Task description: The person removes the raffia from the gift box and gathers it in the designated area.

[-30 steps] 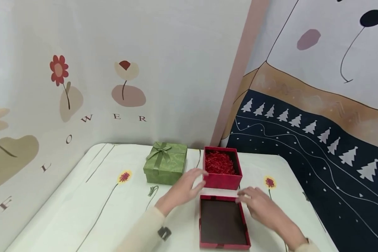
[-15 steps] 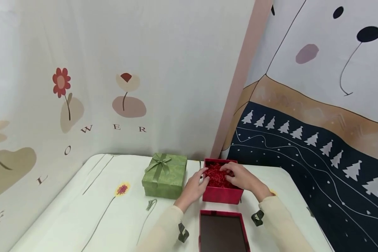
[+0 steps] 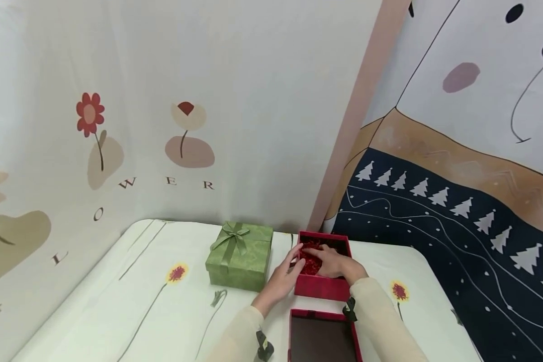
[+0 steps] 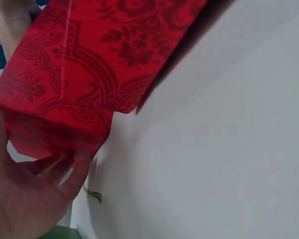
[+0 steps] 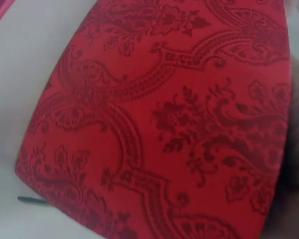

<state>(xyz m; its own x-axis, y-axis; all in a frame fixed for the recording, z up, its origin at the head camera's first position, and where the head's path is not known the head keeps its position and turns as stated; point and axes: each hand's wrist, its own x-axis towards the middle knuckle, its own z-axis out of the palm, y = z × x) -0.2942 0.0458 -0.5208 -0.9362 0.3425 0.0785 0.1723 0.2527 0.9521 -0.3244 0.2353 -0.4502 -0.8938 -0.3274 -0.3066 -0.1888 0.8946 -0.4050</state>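
Observation:
A red gift box point(image 3: 321, 287) with a dark floral pattern stands open at the back of the table. Red shredded paper point(image 3: 310, 265) lies inside, mostly toward its left. My left hand point(image 3: 282, 279) holds the box's left side, its fingers and thumb around the wall in the left wrist view. Reaching in from the right, my right hand point(image 3: 335, 262) has its fingers down in the shredded paper, one finger stretched left. Its other fingertips are hidden, so I cannot tell whether they grip paper. The box's outer face fills most of the right wrist view.
A green gift box point(image 3: 240, 257) with a ribbon bow stands closed to the left. Toward me lies a red lid point(image 3: 291, 334), dark inside face up. The table wears a white cloth point(image 3: 163, 322) with printed flowers. Printed fabric walls rise behind.
Both hands have moved from beside the lid to the red box. My right hand has gone deeper into it, and the shredded paper has shifted left, baring the dark inside at the right.

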